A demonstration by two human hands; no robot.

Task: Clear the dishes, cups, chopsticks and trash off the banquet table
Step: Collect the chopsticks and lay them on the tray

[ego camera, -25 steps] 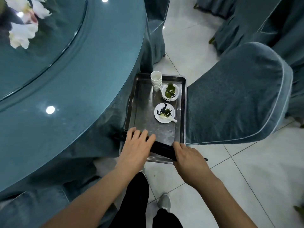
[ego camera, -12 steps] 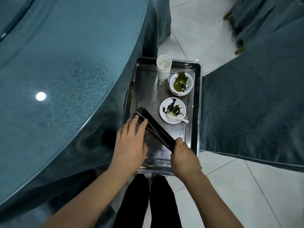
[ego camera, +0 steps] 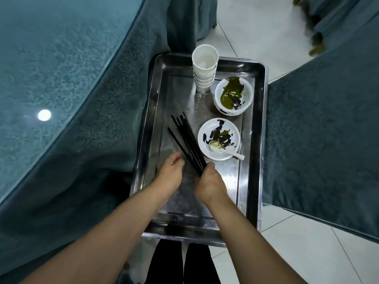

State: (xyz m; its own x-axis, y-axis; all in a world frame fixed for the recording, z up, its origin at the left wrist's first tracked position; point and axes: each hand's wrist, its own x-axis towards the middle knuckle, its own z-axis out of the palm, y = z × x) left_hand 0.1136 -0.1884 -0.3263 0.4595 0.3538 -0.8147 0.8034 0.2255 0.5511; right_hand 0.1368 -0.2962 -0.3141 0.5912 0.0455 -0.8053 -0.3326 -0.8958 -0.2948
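Step in hand: setting the chopsticks [ego camera: 187,143] down in the metal tray [ego camera: 258,140]. Right hand [ego camera: 210,184] grips the bundle's near ends; tips fan toward the tray's far edge, left of the plate [ego camera: 219,138]. Left hand [ego camera: 170,174] sits beside the bundle, fingers relaxed, holding nothing. Next, probably: release, flatten the bundle, go back to the table [ego camera: 61,78].

White tiled floor [ego camera: 256,27]; teal chair cover [ego camera: 320,140].

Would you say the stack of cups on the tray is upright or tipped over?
Upright. The cups stand nested on the tray, the top cup's open mouth facing up.
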